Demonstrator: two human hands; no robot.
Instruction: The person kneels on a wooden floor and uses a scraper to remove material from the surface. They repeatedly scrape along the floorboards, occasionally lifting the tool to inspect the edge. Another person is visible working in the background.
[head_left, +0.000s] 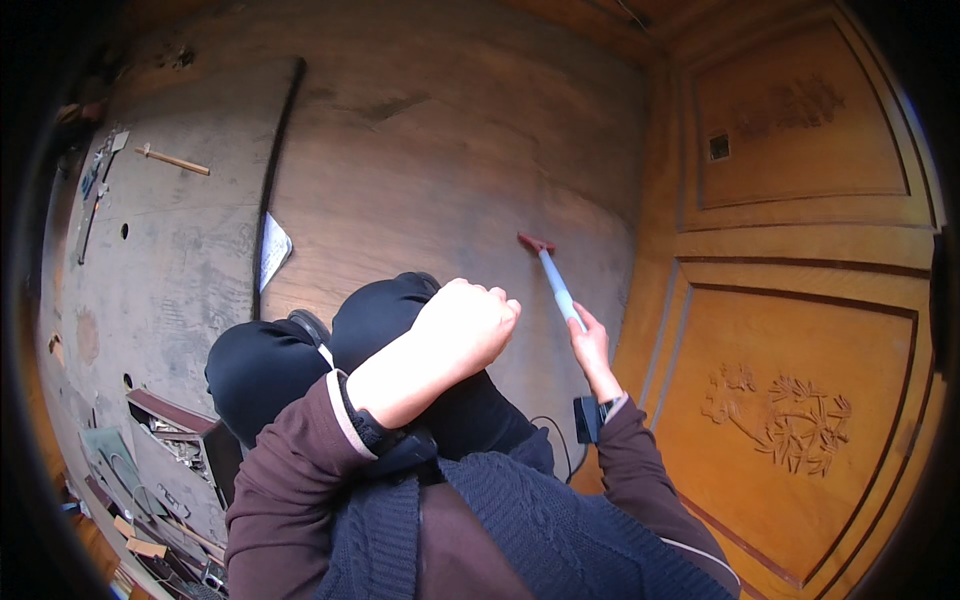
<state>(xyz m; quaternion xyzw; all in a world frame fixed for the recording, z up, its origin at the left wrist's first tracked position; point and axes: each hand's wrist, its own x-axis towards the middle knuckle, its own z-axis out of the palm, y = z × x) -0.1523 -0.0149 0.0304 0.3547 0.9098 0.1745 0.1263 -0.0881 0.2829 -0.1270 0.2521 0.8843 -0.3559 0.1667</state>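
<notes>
My right hand (590, 343) is closed round the pale blue handle of a small tool (558, 282) with a dark red, T-shaped head. That head rests on or just above the worn wooden board surface (450, 195) before me; the exact contact cannot be told. My left hand (480, 319), curled into a loose fist, is raised in front of my knee with its knuckles towards the tool. Nothing shows in it, though its palm side is hidden. Both wrists wear dark bands or devices.
Carved wooden panels (787, 315) stand at the right. A raised grey board (195, 247) lies at the left, bearing a wooden stick (172, 160). A paper sheet (274, 251) pokes out by its edge. An open box of debris (176, 442) and scattered scraps lie lower left.
</notes>
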